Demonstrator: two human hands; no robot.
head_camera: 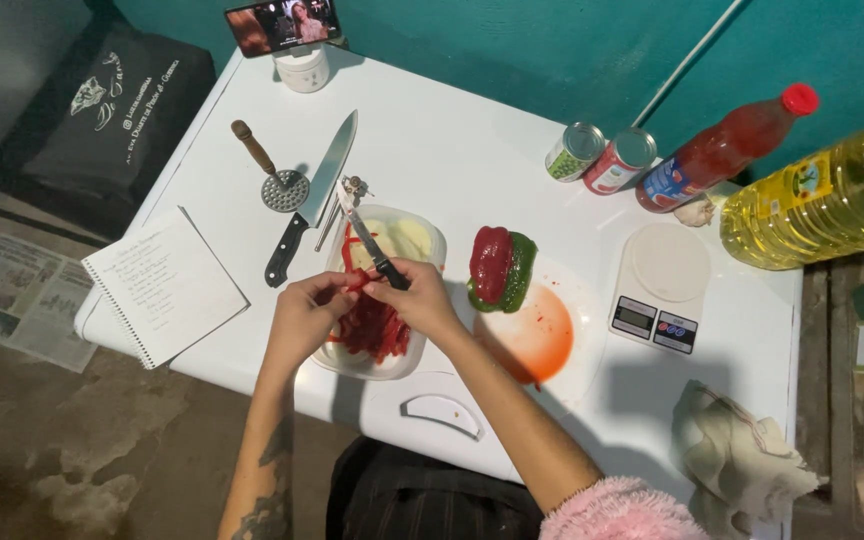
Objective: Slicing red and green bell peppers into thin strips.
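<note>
Teal walls back a white rectangular table top that stands on a rough concrete floor. Over the near middle of it both hands meet above a clear plastic tub filled with red pepper strips. The left hand has its fingers pinched around a thin red pepper piece, held right at the fingertips. The right hand is clenched around the dark handle of a small paring knife, whose narrow blade points away from the fingers, over the far rim of the tub; the blade's base meets the pepper piece between the two sets of fingertips. The strips lie in the tub directly beneath the fingers.

Just to the right of the right-hand knuckles a red and green bell pepper rests at the edge of a white plate smeared with orange juice. Beyond the left fingers lie a large black-handled chef's knife and a wooden-handled metal masher. Well left of that hand sits an open spiral notebook. Farther right of the right hand stand a white kitchen scale, two tin cans, a red sauce bottle and a large yellow oil bottle. A crumpled cream cloth lies near the pink fuzzy sleeve.
</note>
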